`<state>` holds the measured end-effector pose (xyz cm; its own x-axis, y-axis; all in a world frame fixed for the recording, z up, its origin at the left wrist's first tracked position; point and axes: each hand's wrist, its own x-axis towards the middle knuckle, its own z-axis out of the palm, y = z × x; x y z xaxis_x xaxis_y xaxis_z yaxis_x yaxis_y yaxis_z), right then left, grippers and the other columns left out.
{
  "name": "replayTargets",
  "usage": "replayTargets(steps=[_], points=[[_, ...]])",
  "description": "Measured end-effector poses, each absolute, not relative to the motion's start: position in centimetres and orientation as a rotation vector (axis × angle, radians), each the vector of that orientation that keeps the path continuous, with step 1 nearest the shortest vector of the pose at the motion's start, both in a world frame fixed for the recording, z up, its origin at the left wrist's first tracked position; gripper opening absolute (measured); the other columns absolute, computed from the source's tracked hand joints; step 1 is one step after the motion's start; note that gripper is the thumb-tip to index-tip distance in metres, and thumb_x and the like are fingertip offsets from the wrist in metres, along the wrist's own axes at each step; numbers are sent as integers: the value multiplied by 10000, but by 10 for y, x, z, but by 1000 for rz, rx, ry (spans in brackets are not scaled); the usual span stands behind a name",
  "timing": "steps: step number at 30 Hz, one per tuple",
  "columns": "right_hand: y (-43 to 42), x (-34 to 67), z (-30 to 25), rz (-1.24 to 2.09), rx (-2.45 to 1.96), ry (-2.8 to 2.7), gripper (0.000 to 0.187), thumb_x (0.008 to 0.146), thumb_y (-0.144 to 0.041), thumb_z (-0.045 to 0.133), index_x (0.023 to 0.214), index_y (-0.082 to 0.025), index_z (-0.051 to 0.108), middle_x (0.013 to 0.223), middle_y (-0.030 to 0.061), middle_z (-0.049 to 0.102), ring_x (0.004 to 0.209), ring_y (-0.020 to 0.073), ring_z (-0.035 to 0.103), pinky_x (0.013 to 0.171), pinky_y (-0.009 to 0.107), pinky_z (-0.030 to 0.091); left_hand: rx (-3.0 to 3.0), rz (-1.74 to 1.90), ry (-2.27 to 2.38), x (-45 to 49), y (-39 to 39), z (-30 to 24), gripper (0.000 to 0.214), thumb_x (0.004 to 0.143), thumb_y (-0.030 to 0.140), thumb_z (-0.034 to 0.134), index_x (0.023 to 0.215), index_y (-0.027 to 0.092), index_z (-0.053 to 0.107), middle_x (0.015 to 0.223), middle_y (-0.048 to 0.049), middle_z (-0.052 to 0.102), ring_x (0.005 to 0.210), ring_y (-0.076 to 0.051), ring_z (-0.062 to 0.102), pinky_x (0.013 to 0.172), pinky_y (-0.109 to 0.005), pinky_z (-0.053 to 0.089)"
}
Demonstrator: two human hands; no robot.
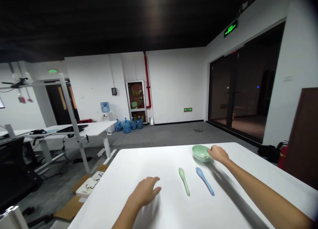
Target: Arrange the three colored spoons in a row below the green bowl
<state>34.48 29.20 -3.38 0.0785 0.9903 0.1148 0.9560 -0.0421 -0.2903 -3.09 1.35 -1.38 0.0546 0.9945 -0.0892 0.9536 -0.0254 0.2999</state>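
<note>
Fingers (212, 150) of the right hand (220, 154) pinched the right rim of a green bowl (198, 152), near the far edge of the white desk (146, 162); whether its base touched down could not be told. The left hand (145, 192) hovered or rested to the left, unclear which, thumb and forefinger modestly parted. Between the hands lay a green spoon (184, 182) and, right of it, a blue spoon (205, 181). Beyond stretched grey floor (171, 133), blue water bottles (126, 126) and a white wall (176, 86). White surface ran from the left hand to the desk's rounded far-left corner.
</note>
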Motion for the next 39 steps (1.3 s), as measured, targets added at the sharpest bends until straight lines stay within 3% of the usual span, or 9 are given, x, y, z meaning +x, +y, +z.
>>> replayTargets(steps=[8,13,18,31,39], points=[[210,379,-15,120,-1874,-1989,536,910,-524,418,1234,-155,632,1208,168,672,1111,317,614,874,365,453,2099,201,1956,-29,13,-8,547,912,507,414,1385,249,513,1366,-91,599,1254,-295,534,1037,-426,411],[179,395,-41,184,-1777,-2109,607,909,-528,439,1371,-147,532,1400,138,561,1300,294,499,1051,361,385,2100,213,1962,-30,12,-7,551,913,509,415,1388,247,514,1383,-94,585,1260,-299,534,1037,-419,408],[171,399,-70,203,-1826,-2190,650,904,-494,458,1445,-133,452,1498,143,453,1382,296,410,1111,383,339,2098,201,1964,-30,10,-9,554,910,512,417,1384,245,520,1367,-99,593,1240,-302,548,1021,-419,421],[169,404,-68,245,-1781,-2141,599,913,-467,448,1395,-114,497,1394,167,554,1280,299,509,1041,376,390,2118,202,1959,-28,9,-9,541,924,499,399,1388,245,514,1358,-92,602,1239,-273,547,1033,-398,414],[194,390,-37,78,-1794,-2143,440,908,-422,475,1183,-122,643,1181,181,662,1121,293,602,904,337,428,2099,213,1963,-26,10,-7,534,918,500,409,1382,260,518,1367,-71,602,1251,-273,540,1038,-387,406]])
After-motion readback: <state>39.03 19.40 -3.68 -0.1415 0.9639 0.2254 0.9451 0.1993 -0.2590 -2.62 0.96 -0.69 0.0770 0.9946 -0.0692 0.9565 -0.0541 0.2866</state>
